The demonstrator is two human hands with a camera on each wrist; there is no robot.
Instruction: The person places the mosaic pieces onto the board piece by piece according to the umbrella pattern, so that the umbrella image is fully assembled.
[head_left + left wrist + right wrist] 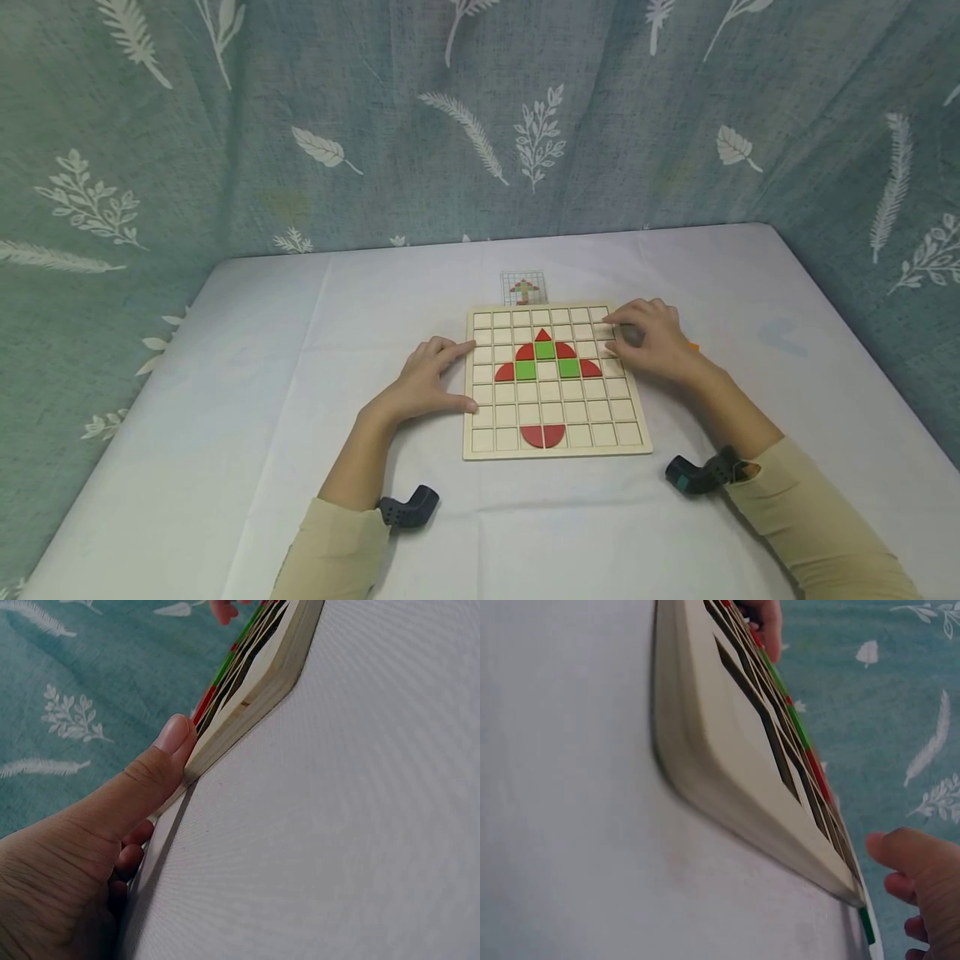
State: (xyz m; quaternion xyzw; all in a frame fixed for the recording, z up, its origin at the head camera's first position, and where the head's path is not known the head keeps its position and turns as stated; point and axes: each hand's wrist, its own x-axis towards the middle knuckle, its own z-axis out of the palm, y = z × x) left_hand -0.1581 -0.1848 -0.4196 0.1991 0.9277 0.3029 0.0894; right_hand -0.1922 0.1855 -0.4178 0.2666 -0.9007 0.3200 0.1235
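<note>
A square wooden grid board (pixel 483 439) lies on the white-covered table. On it are a red triangle (pixel 543 336), three green squares (pixel 544 350) and several red quarter-circle pieces (pixel 590 368); two of these form a half circle (pixel 542 436) near the front edge. My left hand (pixel 423 383) rests at the board's left edge, thumb and forefinger spread apart, the thumb (pixel 174 735) against its side. At the far right edge is my right hand (pixel 656 337), thumb and forefinger apart over the rim. Its palm side is hidden in the head view.
Behind the board lies a small pattern card (pixel 524 288) with a red and green figure. A bit of orange (pixel 694 346) shows beside the right hand, mostly hidden. A leaf-patterned curtain (pixel 480 125) hangs behind the table.
</note>
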